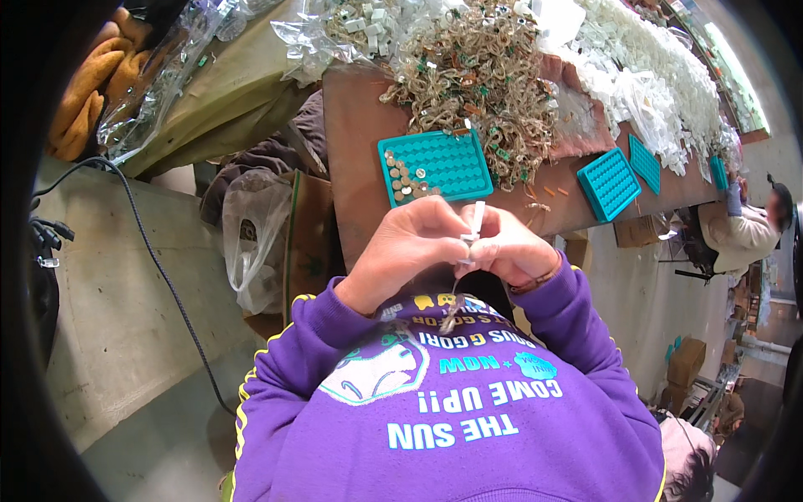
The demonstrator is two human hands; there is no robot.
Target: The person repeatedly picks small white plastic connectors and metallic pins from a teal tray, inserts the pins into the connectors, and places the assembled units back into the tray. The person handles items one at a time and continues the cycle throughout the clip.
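Note:
Both of my hands meet in front of my chest, fingers pinched together. Between them is a small, narrow white piece (478,217), upright and partly hidden by the fingertips. My left hand (410,243) grips its lower end from one side. My right hand (514,247) pinches it from the other side. A short beige cord (453,311) hangs below the fingers, seemingly joined to what they hold. Just beyond my hands lies a teal tray (483,197) with ridged rows. Several small round, tan, coin-like discs (401,177) are gathered at its left side.
A large heap of tan cord loops (477,67) with small green, orange and white parts covers the table (355,142) beyond. Clear plastic pieces (661,92) pile up at right, near another teal tray (609,184). A plastic bag (255,243) hangs at left. A person (740,226) sits at far right.

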